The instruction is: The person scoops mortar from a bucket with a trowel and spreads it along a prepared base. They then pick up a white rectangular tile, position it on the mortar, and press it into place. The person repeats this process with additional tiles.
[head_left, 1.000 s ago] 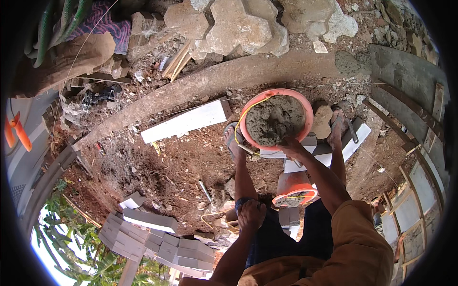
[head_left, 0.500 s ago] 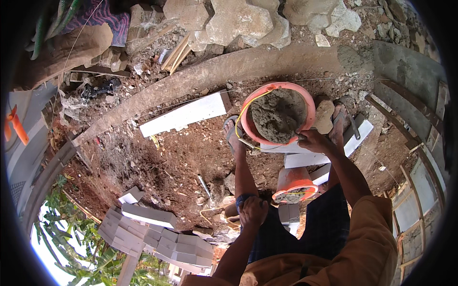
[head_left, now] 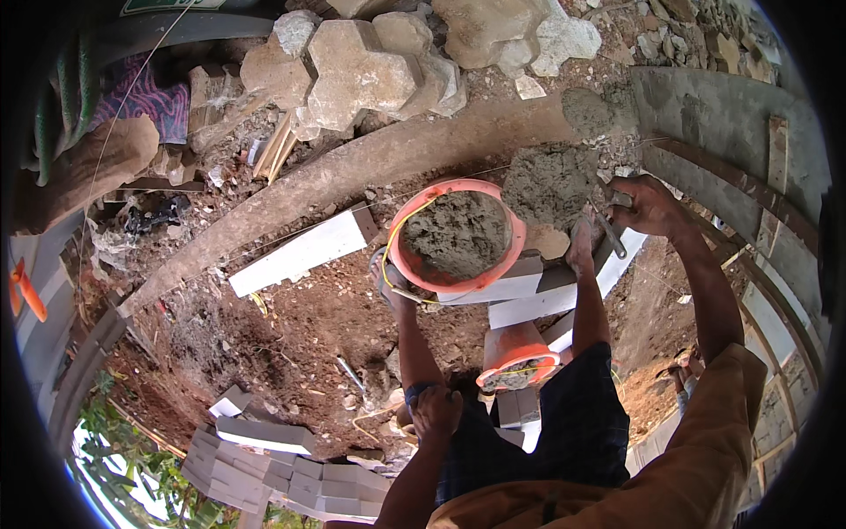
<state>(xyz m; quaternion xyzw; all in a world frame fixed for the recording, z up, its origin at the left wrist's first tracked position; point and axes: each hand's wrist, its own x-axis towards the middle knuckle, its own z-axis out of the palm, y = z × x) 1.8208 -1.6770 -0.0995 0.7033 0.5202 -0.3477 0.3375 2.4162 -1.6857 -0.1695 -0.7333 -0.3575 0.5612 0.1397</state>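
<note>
My right hand (head_left: 646,204) is closed round the handle of a trowel, held out to the right of a large orange bucket. A broad heap of wet grey mortar (head_left: 552,183) covers the trowel, hiding its blade. The orange bucket (head_left: 514,249) holds more mortar and has a yellow handle hanging at its side. It stands between my feet, close to pale blocks (head_left: 517,285). My left hand (head_left: 435,411) rests on my left knee with nothing in it, its fingers draped over the knee. A metal bar-like tool (head_left: 610,233) lies beside my right foot.
A smaller orange bucket (head_left: 500,346) with mortar lies tilted between my legs. A long white block (head_left: 304,253) rests on the soil to the left. A curved concrete edge (head_left: 370,163) and a thin string cross ahead. Stacked blocks (head_left: 238,472) stand at lower left; stone pavers (head_left: 357,75) lie beyond.
My right hand has risen out of the large bucket and moved right, carrying mortar on the trowel. The mortar surface in the bucket looks lower. My left hand stays on the knee.
</note>
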